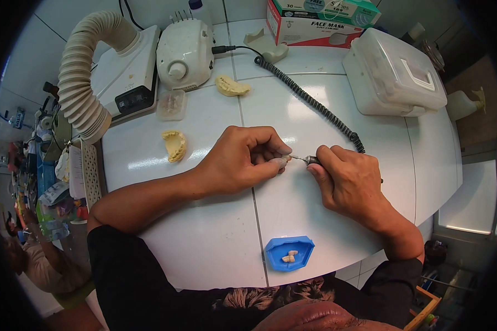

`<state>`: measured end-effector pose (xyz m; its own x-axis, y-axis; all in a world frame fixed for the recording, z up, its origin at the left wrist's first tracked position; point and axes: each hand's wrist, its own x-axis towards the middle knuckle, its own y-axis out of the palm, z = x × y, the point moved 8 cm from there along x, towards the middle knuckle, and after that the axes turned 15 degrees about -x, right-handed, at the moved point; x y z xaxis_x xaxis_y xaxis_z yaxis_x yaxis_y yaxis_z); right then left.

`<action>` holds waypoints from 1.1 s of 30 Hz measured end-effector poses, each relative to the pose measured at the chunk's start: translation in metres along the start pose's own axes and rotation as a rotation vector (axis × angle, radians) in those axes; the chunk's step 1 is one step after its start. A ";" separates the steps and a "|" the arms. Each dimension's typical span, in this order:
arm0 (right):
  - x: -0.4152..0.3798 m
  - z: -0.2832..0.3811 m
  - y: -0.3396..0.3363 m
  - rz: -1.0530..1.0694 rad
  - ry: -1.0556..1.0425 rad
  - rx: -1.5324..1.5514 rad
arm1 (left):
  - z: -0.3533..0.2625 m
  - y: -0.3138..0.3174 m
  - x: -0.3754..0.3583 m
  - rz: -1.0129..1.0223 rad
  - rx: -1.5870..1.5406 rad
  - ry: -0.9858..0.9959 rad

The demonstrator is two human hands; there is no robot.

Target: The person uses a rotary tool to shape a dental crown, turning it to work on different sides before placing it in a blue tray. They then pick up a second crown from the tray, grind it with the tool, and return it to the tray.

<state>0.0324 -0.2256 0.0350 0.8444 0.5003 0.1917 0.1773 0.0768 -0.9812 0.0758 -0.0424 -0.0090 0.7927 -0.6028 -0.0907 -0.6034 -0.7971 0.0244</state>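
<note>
My right hand [350,179] is closed around a rotary handpiece [312,160], its thin metal bur [297,158] pointing left. The bur's tip reaches the fingertips of my left hand [243,157], which are pinched together. Whatever sits in that pinch is small and mostly hidden by the fingers; pale dust coats the fingertips. Nearer my body, a blue tray [289,265] holds small tooth-coloured pieces [289,256]. Left of my left hand lies a yellowish dental cast [174,146]; another cast [232,86] rests farther back.
A black coiled cord [309,99] runs from a white control unit [185,55] toward the handpiece. At back left stands a ribbed suction hose [80,71]. A small clear box [172,105], face mask boxes [317,30] and a white case [395,74] stand around. Another person [49,259] is at left.
</note>
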 end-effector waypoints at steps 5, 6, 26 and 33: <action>-0.001 -0.001 0.001 0.000 0.003 0.004 | 0.000 0.001 0.000 0.006 -0.019 -0.005; -0.001 -0.001 0.001 0.002 0.007 0.002 | 0.001 0.001 0.000 0.012 -0.023 -0.006; -0.001 -0.001 0.000 -0.008 -0.011 0.006 | -0.002 0.003 0.000 0.050 -0.096 -0.033; -0.001 -0.001 0.000 -0.012 -0.016 0.008 | 0.000 0.003 0.000 0.042 -0.134 -0.047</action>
<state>0.0316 -0.2267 0.0352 0.8339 0.5130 0.2034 0.1833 0.0901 -0.9789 0.0744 -0.0449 -0.0085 0.7598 -0.6363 -0.1334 -0.6169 -0.7704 0.1612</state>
